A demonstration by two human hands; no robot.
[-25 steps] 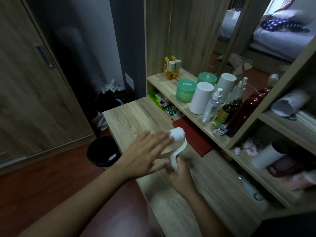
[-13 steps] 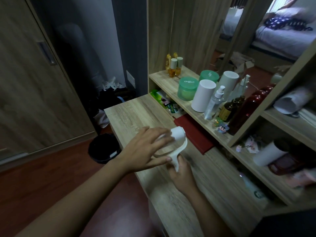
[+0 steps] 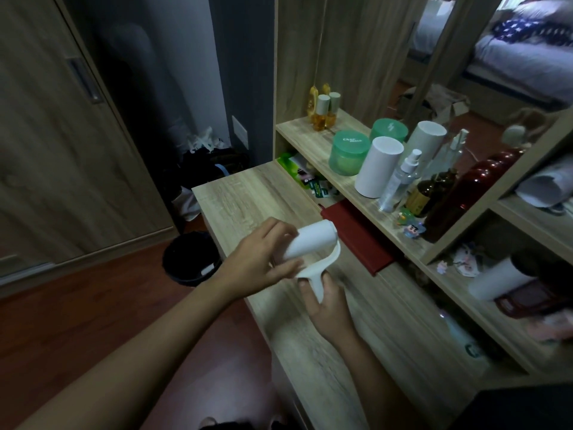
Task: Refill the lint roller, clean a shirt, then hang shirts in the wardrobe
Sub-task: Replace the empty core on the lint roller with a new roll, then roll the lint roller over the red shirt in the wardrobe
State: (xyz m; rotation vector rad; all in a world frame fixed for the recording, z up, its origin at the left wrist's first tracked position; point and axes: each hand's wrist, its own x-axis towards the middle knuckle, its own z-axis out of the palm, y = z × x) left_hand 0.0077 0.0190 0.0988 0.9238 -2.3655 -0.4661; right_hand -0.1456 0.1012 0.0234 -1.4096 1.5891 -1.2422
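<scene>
A white lint roller (image 3: 322,259) is held above the wooden desk (image 3: 248,200). My right hand (image 3: 328,308) grips its white handle from below. A white paper roll (image 3: 310,240) sits on the roller's head, tilted up to the right. My left hand (image 3: 263,259) wraps its fingers around the lower left end of that roll. No shirt is in view. The wooden wardrobe door (image 3: 55,144) stands shut at the left.
A shelf (image 3: 304,135) to the right carries a green jar (image 3: 348,152), a white cylinder (image 3: 378,170), a spray bottle (image 3: 400,181) and dark bottles. A red book (image 3: 356,237) lies under it. A black bin (image 3: 190,259) stands on the floor by the desk.
My left hand went from lying flat over the roll to curling its fingers around the roll's end, uncovering the roll. The roller has stayed in my right hand.
</scene>
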